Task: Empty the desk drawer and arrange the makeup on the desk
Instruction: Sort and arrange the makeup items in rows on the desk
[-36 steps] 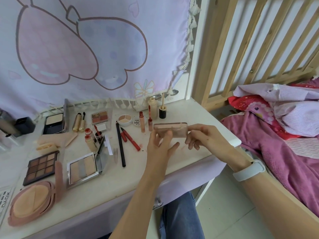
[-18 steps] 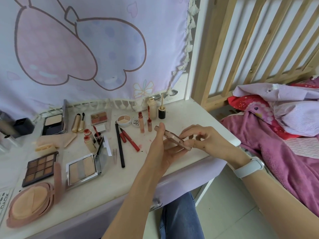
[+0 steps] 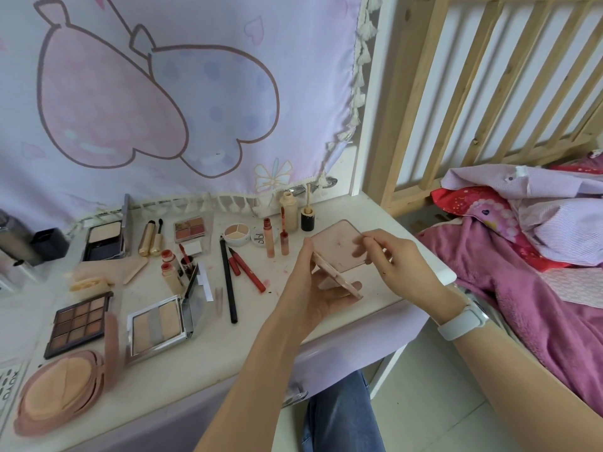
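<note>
Right now I've got a pink compact [image 3: 339,247] held up over the right end of the surface [image 3: 385,288], and it's hinged open. My left hand [image 3: 313,298] cups the lower half, thumb up along its left edge and fingers [image 3: 350,285] curled under it. My right hand [image 3: 394,259] pinches the right edge of the raised lid, which tilts back toward the wall. The rest of the makeup is spread out to the left on the same surface: a nine-pan brown palette [image 3: 80,322] near the front edge, a silver three-shade palette [image 3: 156,327] just beside it, and a round pink powder case [image 3: 60,391] at the front left corner with its puff showing. Further back there's a black compact [image 3: 104,241], two gold tubes [image 3: 150,238], a small blush palette [image 3: 190,228] and a round white three-colour pot [image 3: 237,233]. A black pencil [image 3: 227,275] and red pens [image 3: 248,270] lie between those and my hands. Two slim lip tubes [image 3: 275,239] stand near a beige bottle [image 3: 289,212] at the back. Pink bedding [image 3: 509,288] is piled to my right.
</note>
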Tool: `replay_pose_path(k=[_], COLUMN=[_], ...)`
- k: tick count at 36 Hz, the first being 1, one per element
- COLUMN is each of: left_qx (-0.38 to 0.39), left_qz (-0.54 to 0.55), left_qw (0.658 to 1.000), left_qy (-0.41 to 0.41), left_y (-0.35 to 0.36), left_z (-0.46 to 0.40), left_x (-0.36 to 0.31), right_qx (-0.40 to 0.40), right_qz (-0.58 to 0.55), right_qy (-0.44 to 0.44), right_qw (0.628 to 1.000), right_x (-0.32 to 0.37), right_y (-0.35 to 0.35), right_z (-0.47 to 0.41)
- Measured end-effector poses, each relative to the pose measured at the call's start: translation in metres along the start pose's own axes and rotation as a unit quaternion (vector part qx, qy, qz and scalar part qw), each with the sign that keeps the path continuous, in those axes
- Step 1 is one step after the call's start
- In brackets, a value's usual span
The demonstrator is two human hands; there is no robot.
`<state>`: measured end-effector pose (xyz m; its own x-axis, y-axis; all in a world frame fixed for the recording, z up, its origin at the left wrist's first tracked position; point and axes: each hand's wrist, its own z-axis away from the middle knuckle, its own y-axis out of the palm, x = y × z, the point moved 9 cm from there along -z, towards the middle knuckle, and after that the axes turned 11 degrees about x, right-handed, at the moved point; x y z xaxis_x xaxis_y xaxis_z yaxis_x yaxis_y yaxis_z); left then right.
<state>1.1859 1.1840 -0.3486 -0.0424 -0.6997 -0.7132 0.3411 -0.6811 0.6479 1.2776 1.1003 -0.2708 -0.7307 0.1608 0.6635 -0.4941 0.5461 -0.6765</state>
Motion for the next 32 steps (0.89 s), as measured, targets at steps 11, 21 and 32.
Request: replay_pose_path(k=[11,21,32], left_qx=[-0.102,-0.134,-0.167], left_qz=[-0.089,-0.496,-0.806], left_qw=[0.99,0.854,0.566], left_qy=[0.033,0.085,0.046], left_y=[-0.023,-0.008,-0.001], left_z=[-0.001,0.001,-0.001], left_x=[-0.014,-0.036,-0.022], right_qx=[-0.134,-0.147,-0.152], right_qz=[-0.073,-0.087,-0.123], right_qy=[0.15,0.211,0.242], right_qw=[0.977,0.962,0.951], right_x=[-0.055,-0.081,-0.091], right_y=[-0.02,-0.027,-0.025], right_z=[-0.003,-0.022,-0.041])
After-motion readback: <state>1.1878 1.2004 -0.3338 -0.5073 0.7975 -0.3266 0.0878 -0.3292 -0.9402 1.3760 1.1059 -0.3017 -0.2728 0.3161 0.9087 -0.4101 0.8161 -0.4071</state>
